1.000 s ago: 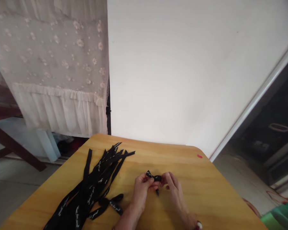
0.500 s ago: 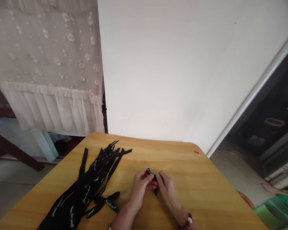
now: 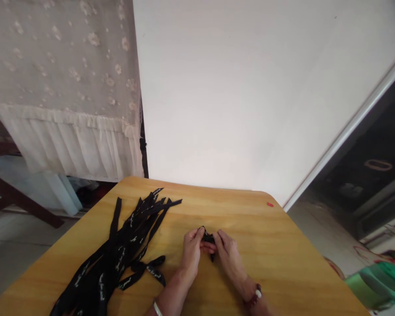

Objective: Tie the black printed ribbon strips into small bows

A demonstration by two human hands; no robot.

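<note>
Between my two hands is a black ribbon (image 3: pixel 208 238) with white lettering, folded into a small bow shape with one tail hanging below. My left hand (image 3: pixel 193 249) pinches its left side between thumb and fingers. On the other side, my right hand (image 3: pixel 228 252) is closed on the ribbon's right part; some of it is hidden behind the fingers. To the left lies a pile of loose black printed ribbons (image 3: pixel 118 254), spread along the tabletop. Beside the pile, close to my left forearm, rests a tied black bow (image 3: pixel 148 268).
The wooden table (image 3: pixel 276 263) has rounded far corners and stands against a white panel (image 3: pixel 217 96). A small red object (image 3: pixel 270 204) lies near its far right corner. A lace curtain (image 3: pixel 69 87) hangs at the left. Something green (image 3: pixel 378 283) is at the lower right.
My hands have drawn slightly apart, and the ribbon between them now looks stretched sideways. My left thumb has shifted up to the bow's left end. The view has tilted a little.
</note>
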